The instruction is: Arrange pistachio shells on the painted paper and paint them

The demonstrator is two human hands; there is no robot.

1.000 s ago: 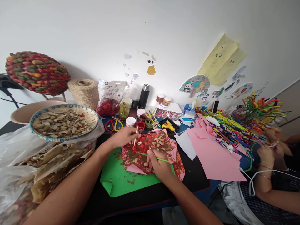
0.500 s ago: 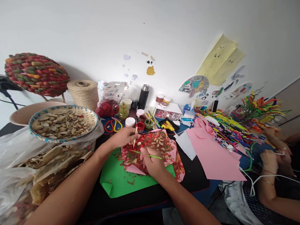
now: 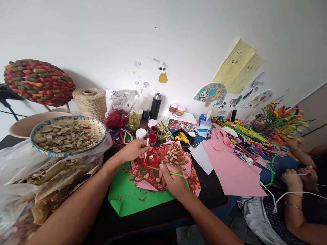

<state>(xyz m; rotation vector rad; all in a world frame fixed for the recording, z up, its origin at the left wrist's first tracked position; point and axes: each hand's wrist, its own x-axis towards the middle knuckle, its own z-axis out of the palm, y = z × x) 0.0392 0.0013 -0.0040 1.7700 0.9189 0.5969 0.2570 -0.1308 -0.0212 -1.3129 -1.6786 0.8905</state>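
Observation:
Over a paint-smeared pink sheet (image 3: 143, 185), my left hand (image 3: 134, 149) pinches a pale wooden stick (image 3: 146, 153). The stick points down, with something bright red at its lower end. My right hand (image 3: 175, 180) is closed around a thin green-handled paintbrush (image 3: 176, 174), whose tip points left, a little right of the stick's red end. Several nut shells (image 3: 173, 154) lie on the painted sheet, some plain and some red. Underneath is a green sheet (image 3: 127, 200). An open jar of red paint (image 3: 152, 138) and a jar of green paint (image 3: 161, 136) stand just behind.
Left of my arm stands a woven basket (image 3: 102, 136) of nut shells, with a twine spool (image 3: 89, 102) behind. Scissors (image 3: 122, 137), a black flask (image 3: 155, 106) and a yellow glue gun (image 3: 182, 136) line the back. Pink paper (image 3: 232, 170) lies right; another person's hands (image 3: 293, 178) are beyond.
My right hand has moved right and slightly towards me with the paintbrush, away from the stick's red end. My left hand has stayed nearly in place.

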